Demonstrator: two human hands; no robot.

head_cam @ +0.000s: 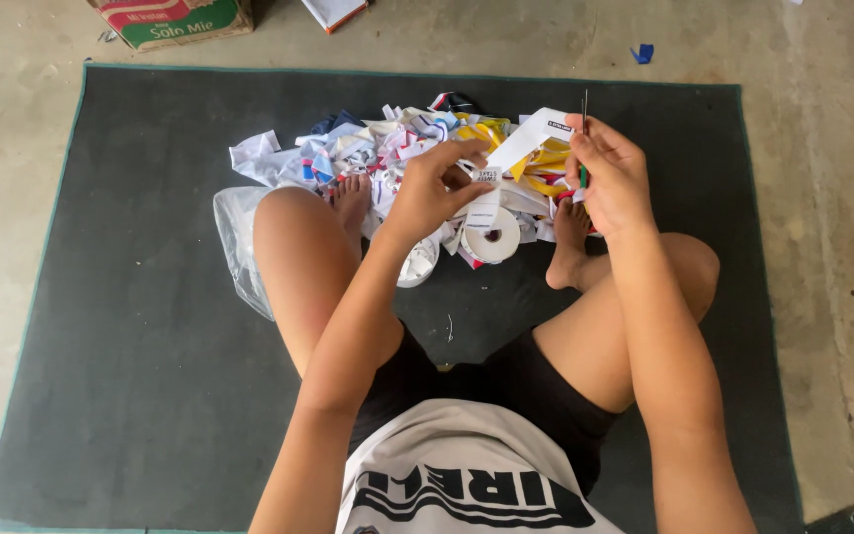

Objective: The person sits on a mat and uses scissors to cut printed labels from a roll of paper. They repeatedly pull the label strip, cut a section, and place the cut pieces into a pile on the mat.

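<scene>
We sit on a dark mat (130,326) with our legs bent, and both hands are raised over a heap of cloth scraps (387,148) lying just beyond them. Our left hand (427,193) pinches a white label strip (521,143) between thumb and fingertips, near where the strip leaves its roll (492,235), which hangs just below that hand. The strip runs up and across to our right hand (610,178), which is curled around a thin green-handled tool (584,148); it looks like a small cutter or needle tool, though the view is too small to be sure. The strip seems light, thin and limp, likely to twist or slip if held loosely, so a pinch close to the working end with the strip kept taut between the two hands suits it best. The roll looks light but free to swing. A clear plastic bag (234,242) lies well to the left of our left hand.
</scene>
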